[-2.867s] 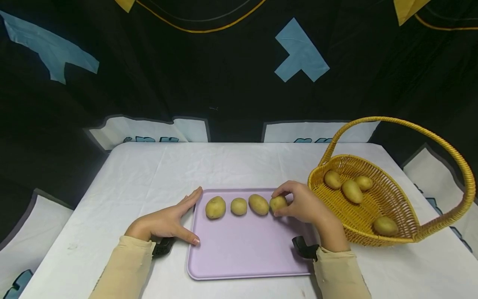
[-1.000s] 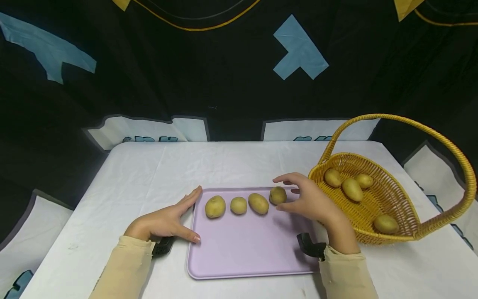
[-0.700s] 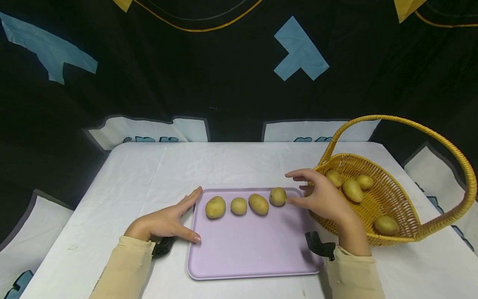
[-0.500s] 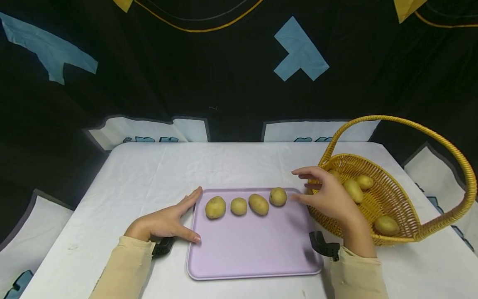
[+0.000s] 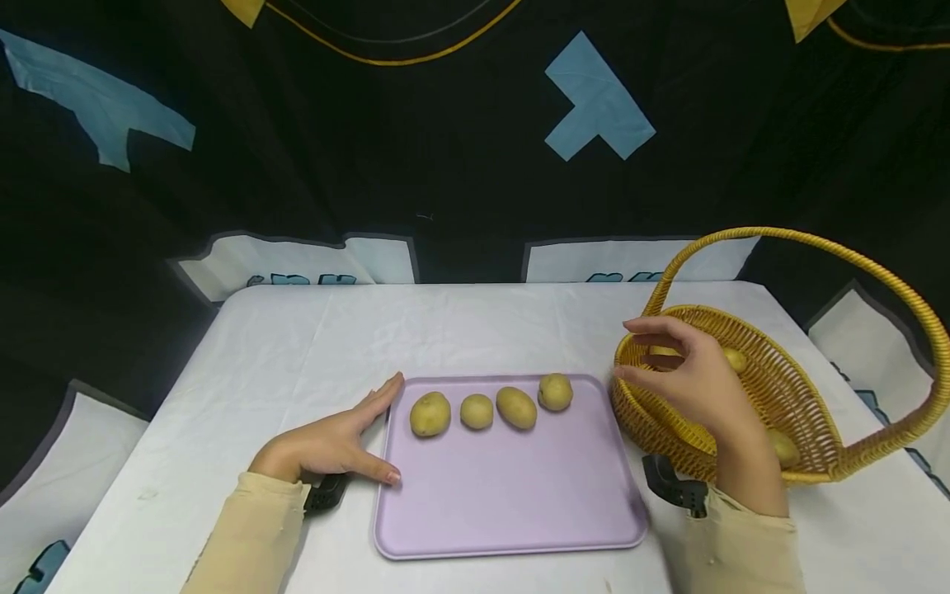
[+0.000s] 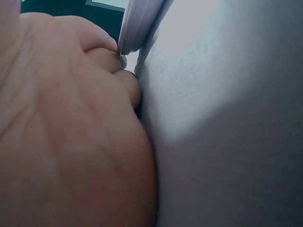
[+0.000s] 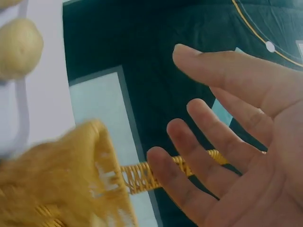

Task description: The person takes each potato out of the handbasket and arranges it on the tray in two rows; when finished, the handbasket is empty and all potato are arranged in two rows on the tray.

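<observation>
Several potatoes lie in a row along the far side of a lilac tray [image 5: 508, 503]; the rightmost potato [image 5: 555, 392] sits near its far right corner. My left hand [image 5: 326, 445] rests at the tray's left edge, thumb and fingers spread apart. In the left wrist view the fingertips meet the tray rim [image 6: 137, 28]. My right hand [image 5: 693, 375] is over the near left side of a yellow wicker basket [image 5: 801, 396], thumb and fingers apart with nothing between them. It partly covers the potatoes inside; one potato [image 5: 735, 360] shows beyond it, another [image 5: 783, 448] by the wrist.
The basket's tall arched handle [image 5: 839, 247] rises at the right of the table. A white cloth [image 5: 460, 330] covers the table, and a black curtain [image 5: 416, 165] hangs behind it. Each wrist wears a black camera mount, the right camera mount [image 5: 671, 487] standing beside the tray's right edge.
My right hand has let go of the rightmost potato, leaving it on the tray, and has moved right to the basket. The left hand has stayed at the tray's edge.
</observation>
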A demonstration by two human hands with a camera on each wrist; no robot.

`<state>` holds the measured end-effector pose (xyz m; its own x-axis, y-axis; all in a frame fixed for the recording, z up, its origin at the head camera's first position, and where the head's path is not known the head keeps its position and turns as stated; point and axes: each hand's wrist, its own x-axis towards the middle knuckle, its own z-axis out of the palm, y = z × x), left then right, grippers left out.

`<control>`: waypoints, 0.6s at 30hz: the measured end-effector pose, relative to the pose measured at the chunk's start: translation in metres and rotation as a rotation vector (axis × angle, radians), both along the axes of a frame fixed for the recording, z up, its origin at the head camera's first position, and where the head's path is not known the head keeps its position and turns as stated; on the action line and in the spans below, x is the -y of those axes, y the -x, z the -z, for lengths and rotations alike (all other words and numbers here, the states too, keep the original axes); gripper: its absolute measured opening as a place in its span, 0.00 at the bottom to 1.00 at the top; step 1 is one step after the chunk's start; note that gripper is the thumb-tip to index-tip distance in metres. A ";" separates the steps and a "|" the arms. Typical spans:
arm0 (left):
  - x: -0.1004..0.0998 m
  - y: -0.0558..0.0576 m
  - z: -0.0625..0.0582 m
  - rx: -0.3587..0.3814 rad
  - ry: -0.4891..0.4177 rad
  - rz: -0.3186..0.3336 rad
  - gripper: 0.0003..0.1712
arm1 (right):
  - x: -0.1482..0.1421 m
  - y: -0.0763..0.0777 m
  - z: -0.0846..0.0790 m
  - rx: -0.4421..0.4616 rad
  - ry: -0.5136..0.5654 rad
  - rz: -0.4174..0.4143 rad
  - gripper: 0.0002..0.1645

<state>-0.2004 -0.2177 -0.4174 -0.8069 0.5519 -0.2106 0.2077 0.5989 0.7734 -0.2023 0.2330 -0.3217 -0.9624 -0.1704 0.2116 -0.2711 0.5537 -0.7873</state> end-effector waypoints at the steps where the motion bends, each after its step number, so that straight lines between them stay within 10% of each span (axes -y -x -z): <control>1: 0.000 0.000 0.000 0.001 -0.001 0.000 0.77 | -0.003 0.001 -0.002 0.015 -0.002 0.001 0.31; 18: -0.001 0.000 0.000 0.018 -0.001 -0.010 0.77 | -0.049 0.057 -0.009 0.322 -0.352 -0.128 0.32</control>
